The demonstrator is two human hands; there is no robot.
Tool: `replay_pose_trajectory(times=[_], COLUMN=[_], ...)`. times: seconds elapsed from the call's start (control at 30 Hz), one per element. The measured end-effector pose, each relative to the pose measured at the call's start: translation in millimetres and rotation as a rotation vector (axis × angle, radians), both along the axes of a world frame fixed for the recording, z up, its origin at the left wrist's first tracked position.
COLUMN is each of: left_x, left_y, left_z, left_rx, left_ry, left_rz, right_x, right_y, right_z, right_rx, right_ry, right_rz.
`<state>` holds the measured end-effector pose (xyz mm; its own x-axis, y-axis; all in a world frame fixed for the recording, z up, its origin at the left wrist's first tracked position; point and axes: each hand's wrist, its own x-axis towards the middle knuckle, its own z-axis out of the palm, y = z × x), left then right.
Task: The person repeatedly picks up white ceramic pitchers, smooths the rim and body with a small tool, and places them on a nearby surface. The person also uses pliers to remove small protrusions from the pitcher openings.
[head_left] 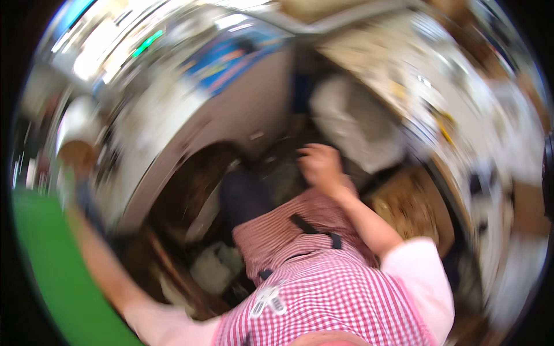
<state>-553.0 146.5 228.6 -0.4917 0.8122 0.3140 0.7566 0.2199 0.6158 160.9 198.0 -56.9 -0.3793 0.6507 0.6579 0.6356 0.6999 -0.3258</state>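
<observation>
The whole view is smeared by motion. My left arm stretches far out to the left, along a bright green surface point(46, 259). My left hand point(68, 181) is a blur at its end, close to a white, roll-shaped thing with a brown end point(79, 130); whether they touch cannot be made out. In front of my checked apron point(323, 277), my right hand point(322, 166) hangs in the air with loosely bent fingers slightly apart. Nothing shows in it. A whitish sack or liner point(358, 127) is just beyond that hand.
A pale worktop point(150, 132) with a blue printed sheet or package point(231, 57) stands at left. On the right, another cluttered table point(375, 46) carries a yellow-handled tool point(444, 128). An open cardboard box point(412, 202) lies below its edge.
</observation>
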Motion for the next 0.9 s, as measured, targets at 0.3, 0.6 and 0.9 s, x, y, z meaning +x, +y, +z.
replay_pose_trajectory(times=[0.3,0.6,0.9], left_x=[112.0,213.6,201.8], left_y=[24.4,-103.5,-320.7], left_z=[-65.5,-183.1,-224.8], left_rx=[0.138,0.169,-0.035], left_ry=[0.235,0.267,0.395], left_rz=[-0.037,0.009,0.497], right_x=[20.8,27.6,36.7], right_y=[-17.7,-22.5,-56.2], right_z=[-14.3,-7.6,43.8], right_rx=[-0.066,-0.105,0.2], right_ry=[0.046,-0.048,0.123], right_rz=[-0.053,-0.043,0.015])
